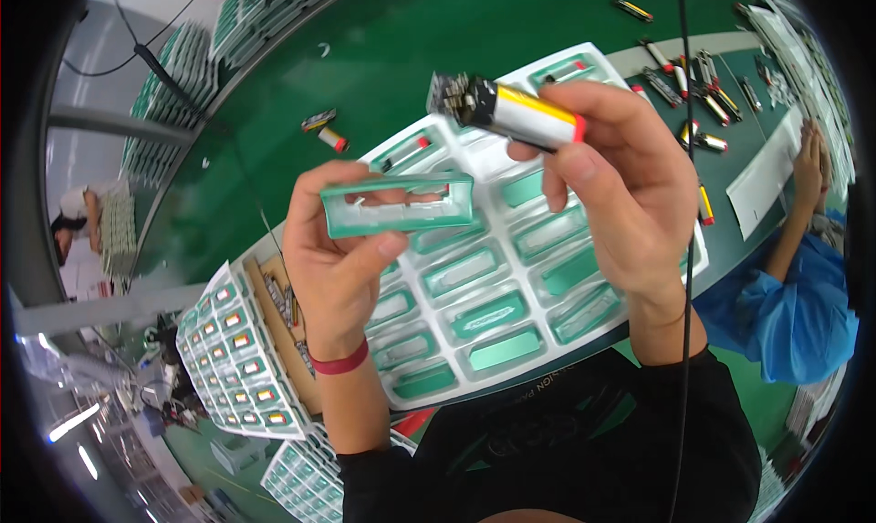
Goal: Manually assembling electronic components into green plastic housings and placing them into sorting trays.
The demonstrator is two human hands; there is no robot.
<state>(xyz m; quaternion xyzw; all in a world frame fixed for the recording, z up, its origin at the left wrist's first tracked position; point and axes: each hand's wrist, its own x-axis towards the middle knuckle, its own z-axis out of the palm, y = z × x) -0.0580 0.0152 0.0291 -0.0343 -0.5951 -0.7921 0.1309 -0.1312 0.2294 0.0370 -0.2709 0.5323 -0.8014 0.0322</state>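
While the left hand (333, 258) pinches a green shell (401, 226) and the right hand (631, 187) grips a battery cell (534, 117) above the white tray (540, 315), the cell could fall—should the fingertip pinch slacken.

And here's the black shirt (575, 459), dark all over, short in the sleeve! Across the shirt's chest, small pale lettering (547, 384); below it, a dim round graphic (534, 427), and thin green streaks (616, 418) toward the shirt's right side. Beyond the shirt's left sleeve (365, 482), a flash of colour: one plain red wristband (340, 359)! Left hand (333, 249), right hand (630, 190), both ungloved.
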